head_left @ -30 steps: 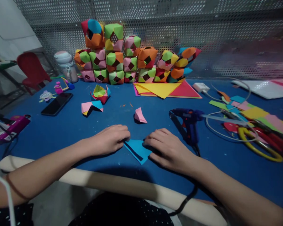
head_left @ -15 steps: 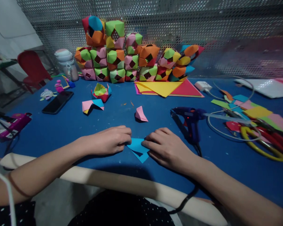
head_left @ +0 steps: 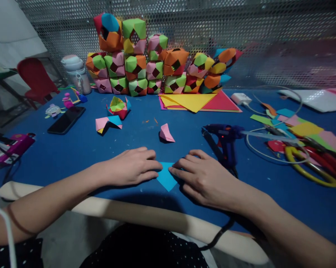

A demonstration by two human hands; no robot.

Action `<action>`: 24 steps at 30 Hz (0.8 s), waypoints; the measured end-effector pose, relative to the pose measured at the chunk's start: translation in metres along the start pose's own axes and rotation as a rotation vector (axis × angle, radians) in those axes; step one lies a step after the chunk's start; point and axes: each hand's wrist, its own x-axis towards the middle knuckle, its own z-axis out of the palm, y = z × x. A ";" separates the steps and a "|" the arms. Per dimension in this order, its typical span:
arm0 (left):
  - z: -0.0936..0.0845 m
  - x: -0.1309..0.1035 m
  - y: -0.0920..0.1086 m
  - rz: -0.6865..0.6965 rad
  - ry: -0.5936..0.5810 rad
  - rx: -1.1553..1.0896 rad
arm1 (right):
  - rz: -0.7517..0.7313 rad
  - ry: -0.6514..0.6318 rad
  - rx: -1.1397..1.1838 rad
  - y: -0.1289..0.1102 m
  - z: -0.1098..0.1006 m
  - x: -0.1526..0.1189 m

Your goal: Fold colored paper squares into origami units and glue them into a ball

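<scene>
A piece of blue paper (head_left: 167,178), folded into a triangle with its point toward me, lies flat on the table. My left hand (head_left: 137,166) holds its left corner down, fingertips pressed on the paper. At the right corner my right hand (head_left: 198,176) does the same, its fingers bent and partly covering the paper. A small folded pink paper piece (head_left: 166,133) sits just beyond the hands. Farther left are a joined pink and blue paper unit (head_left: 108,124) and a half-formed multicoloured paper shape (head_left: 118,108).
Stacked paper shapes (head_left: 137,67) line the back beside yellow and red sheets (head_left: 190,102). A glue gun (head_left: 225,139) lies right, with scissors (head_left: 310,167), a cable and paper pieces (head_left: 307,129) beyond. A phone (head_left: 66,120) and bottle (head_left: 77,74) are left.
The blue paper's loose lower layers have come together into one flat triangle. My left hand's fingers have stretched out and moved right onto the paper; my right hand has barely moved.
</scene>
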 end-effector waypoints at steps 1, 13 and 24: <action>0.002 0.001 0.002 -0.019 0.013 0.032 | 0.003 0.008 -0.004 -0.001 0.000 0.000; 0.010 0.002 0.007 -0.045 0.040 0.124 | 0.096 0.005 -0.081 -0.003 0.005 0.006; 0.015 0.004 0.003 -0.128 0.115 0.133 | 0.262 0.020 -0.013 0.007 -0.002 0.004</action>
